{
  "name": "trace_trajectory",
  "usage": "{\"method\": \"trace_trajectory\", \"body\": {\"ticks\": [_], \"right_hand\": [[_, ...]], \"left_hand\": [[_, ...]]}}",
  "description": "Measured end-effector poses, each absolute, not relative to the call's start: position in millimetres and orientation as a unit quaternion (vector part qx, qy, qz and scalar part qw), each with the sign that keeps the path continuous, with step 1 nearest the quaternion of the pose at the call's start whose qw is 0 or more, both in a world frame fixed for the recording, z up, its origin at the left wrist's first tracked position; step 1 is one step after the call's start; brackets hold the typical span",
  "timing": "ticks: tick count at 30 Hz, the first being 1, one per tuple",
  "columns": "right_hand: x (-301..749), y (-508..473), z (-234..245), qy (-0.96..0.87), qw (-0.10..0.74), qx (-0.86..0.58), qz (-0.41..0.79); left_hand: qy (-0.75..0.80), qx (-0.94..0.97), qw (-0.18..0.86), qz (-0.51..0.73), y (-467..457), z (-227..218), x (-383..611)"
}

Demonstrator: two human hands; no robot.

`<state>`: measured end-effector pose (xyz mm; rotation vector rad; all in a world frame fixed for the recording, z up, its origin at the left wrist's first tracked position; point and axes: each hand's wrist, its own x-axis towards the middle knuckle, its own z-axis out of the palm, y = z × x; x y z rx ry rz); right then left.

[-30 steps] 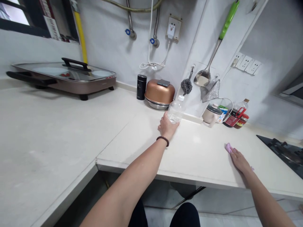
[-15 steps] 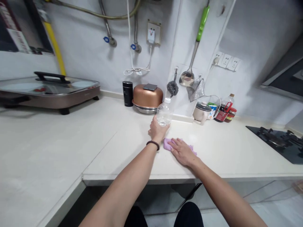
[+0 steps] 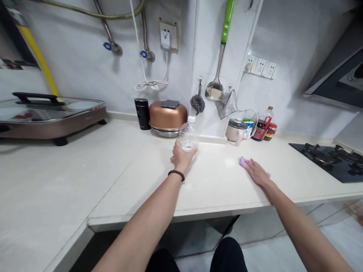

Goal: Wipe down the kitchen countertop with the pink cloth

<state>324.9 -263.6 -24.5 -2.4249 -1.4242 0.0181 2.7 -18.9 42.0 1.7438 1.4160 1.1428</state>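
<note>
My left hand (image 3: pixel 183 155) is closed round a clear plastic bottle (image 3: pixel 193 133) with a white cap, upright on the white countertop (image 3: pixel 210 189). Against the bottle's left side shows a clear, cup-like shape; whether my fingers hold that too is hard to make out. Further right, my right hand (image 3: pixel 257 173) presses down on a pinkish-purple cloth (image 3: pixel 243 162), its fingers stretched over it. Most of the cloth is hidden under the palm; only its left end and a bit at the right show.
Behind the bottle stand a copper-coloured lidded pot (image 3: pixel 170 115) and a black canister (image 3: pixel 142 114). A small cream pot (image 3: pixel 236 131) and jars (image 3: pixel 261 130) line the wall. A gas hob (image 3: pixel 329 158) lies right, an electric pan (image 3: pixel 56 121) left.
My right hand has slid the cloth to the right, away from the bottle. My left hand keeps its hold on the bottle. The view has shifted slightly to the right.
</note>
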Motion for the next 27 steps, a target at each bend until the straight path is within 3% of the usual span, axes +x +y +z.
{"method": "trace_trajectory", "body": {"ticks": [6, 27], "right_hand": [[370, -282, -30, -0.428, 0.21, -0.879, -0.015], [365, -295, -3, -0.257, 0.395, -0.882, -0.008]], "left_hand": [[0.54, 0.66, 0.301, 0.428, -18, 41, 4], [0.536, 0.664, 0.305, 0.423, -22, 44, 2]]}}
